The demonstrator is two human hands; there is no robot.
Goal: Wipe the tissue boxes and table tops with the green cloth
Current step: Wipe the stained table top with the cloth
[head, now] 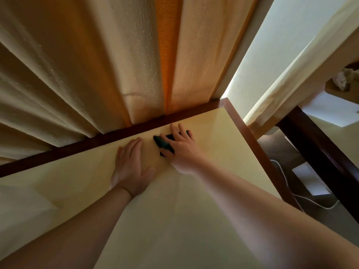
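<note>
Right hand (181,147) presses the green cloth (164,144) flat on the table top (194,220); left hand (131,167) rests open-palmed beside it.

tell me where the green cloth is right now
In the head view, the green cloth lies on the table top under the right hand, near the far right corner, just right of the left hand.

beige curtains (81,65) behind, white cable (303,199) on floor at rt
</note>
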